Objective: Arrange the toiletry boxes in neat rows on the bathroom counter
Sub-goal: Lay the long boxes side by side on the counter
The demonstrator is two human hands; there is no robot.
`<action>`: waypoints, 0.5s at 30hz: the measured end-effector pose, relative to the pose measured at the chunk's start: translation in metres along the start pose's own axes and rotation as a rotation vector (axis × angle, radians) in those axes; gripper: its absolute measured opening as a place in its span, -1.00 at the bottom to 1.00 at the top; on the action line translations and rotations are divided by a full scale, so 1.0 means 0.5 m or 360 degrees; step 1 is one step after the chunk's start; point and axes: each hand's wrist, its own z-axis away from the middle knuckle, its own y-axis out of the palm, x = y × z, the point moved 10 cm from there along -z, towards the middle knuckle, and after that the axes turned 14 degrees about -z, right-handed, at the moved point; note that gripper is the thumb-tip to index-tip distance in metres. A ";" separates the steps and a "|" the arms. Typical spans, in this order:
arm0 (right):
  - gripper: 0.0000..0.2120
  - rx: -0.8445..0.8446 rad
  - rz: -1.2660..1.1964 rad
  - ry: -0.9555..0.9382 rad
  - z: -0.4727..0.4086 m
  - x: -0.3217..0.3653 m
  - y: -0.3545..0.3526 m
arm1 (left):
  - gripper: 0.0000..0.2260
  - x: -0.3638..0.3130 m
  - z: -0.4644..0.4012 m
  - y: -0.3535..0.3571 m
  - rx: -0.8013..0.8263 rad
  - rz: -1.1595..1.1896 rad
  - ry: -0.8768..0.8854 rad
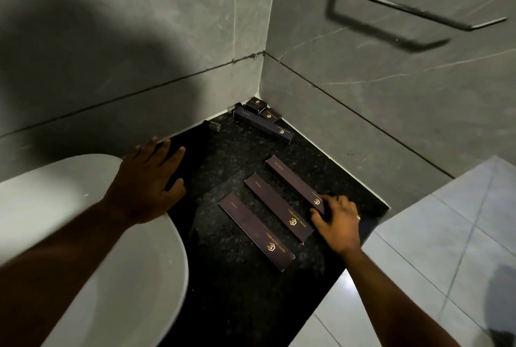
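The long, dark brown cardboard box with a gold logo (296, 184), farthest right of three lying side by side on the black speckled stone counter (223, 156), looks light and crushable, best nudged by its end, where the right hand (336, 219) has its grip closed on it, while the left hand (148, 179) lies flat, fingers apart.

We saw matt dark card boxes (279, 208) w/ gold foil print, speckled polished stone counter (223, 162), glossy white ceramic basin (83, 249), chrome metal rail (424, 8), smooth grey veined tiles (391, 72).
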 end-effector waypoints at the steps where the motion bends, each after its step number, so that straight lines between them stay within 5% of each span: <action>1: -0.53 -0.0005 -0.0001 0.0004 0.002 0.000 0.000 | -0.42 0.000 0.000 0.000 0.0003 0.0000 0.0003; 6: -0.44 0.0021 -0.0120 0.0063 0.003 0.000 -0.003 | -0.43 -0.002 0.002 -0.001 -0.0006 0.0005 0.0004; 10: -0.43 -0.0204 -0.0468 0.0126 -0.017 0.018 -0.038 | -0.42 -0.001 0.000 -0.002 0.0002 0.0009 -0.0007; 15: -0.49 -0.0213 -0.0360 -0.0126 -0.170 0.161 -0.042 | -0.42 -0.002 0.001 0.003 0.0002 0.0020 -0.0004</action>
